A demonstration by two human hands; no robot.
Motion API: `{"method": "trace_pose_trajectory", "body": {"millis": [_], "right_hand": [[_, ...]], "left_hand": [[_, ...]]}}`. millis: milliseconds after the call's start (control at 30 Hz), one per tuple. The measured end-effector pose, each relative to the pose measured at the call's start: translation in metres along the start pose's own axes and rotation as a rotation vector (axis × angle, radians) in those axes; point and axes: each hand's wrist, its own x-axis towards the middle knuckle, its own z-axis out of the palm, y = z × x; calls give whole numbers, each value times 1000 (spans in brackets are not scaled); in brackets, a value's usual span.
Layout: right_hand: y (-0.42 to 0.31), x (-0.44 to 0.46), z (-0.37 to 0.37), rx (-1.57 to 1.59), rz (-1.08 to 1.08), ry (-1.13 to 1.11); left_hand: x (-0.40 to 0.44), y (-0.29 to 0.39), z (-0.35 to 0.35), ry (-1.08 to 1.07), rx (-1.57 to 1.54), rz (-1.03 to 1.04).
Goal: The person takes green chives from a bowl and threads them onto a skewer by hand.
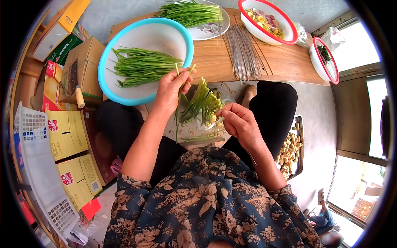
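Note:
My left hand [171, 90] is closed on a few long garlic chives [178, 113], which hang down from the fingers. Pinched in my right hand [240, 122] is a skewer [252, 158]; its thin end shows below the palm. A bunch of folded chives [200, 103] is packed along the skewer, between my two hands; the fingers hide part of it. Just beyond my left hand, loose chives [144, 66] lie in a white basin with a blue rim [104, 62]. Several thin metal skewers [244, 51] are spread on the wooden table [206, 58].
More chives [192, 13] lie on a white plate [225, 22]. Red-rimmed bowls [289, 39] stand at the table's right. A tray of tan pieces [291, 151] is beside my right knee. Cartons [68, 134], a wooden-handled knife [79, 97] and a white plastic basket [37, 161] are at left.

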Motion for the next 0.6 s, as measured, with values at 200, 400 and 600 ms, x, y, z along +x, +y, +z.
{"method": "trace_pose_trajectory", "body": {"millis": [200, 400, 600], "right_hand": [[0, 0, -1, -4, 0, 4], [-1, -1, -1, -13, 7, 5], [0, 0, -2, -11, 4, 2]], "left_hand": [[-1, 0, 0, -8, -21, -2], [-1, 0, 1, -11, -30, -10], [0, 0, -1, -13, -19, -17]]}}
